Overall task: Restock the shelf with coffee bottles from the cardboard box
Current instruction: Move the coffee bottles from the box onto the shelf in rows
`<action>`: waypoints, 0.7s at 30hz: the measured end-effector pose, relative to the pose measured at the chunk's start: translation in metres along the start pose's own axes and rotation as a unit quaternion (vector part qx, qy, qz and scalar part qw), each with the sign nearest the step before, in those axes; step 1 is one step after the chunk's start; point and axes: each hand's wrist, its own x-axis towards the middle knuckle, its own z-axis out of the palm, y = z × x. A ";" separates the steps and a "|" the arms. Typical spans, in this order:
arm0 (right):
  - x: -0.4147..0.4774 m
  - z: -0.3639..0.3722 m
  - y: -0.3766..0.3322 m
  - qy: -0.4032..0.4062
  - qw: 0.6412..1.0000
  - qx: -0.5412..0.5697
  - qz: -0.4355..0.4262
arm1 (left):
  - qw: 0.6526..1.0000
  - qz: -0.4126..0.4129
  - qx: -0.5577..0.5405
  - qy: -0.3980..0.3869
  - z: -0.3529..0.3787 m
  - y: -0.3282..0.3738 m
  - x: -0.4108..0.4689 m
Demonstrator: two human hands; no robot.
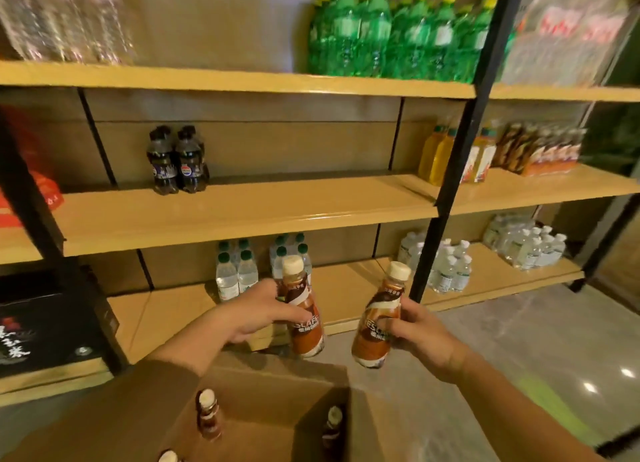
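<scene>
Currently: two coffee bottles in hand, raised above the cardboard box at lower centre of the frame.
Left hand has fingers and thumb clamped round the waist of the first Nescafé bottle. Right hand wraps the label of the second Nescafé bottle. Both are near upright, caps up (probably so each can be stood straight on a board). Each is brown with a cream swirl label and a cream cap. A spare bottle stands in the box. The middle shelf, with cola bottles toward its left, looks the likely destination.
</scene>
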 end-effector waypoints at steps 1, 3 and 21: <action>-0.009 -0.017 -0.009 0.008 1.000 0.002 -0.014 | 1.000 0.017 -0.002 0.008 0.012 0.021 0.000; -0.030 -0.053 -0.025 0.019 0.999 -0.004 -0.047 | 0.999 0.049 -0.011 0.019 0.041 0.062 0.002; -0.090 -0.412 -0.083 0.195 0.975 -0.045 -0.096 | 0.971 0.237 0.043 0.014 0.271 0.323 0.167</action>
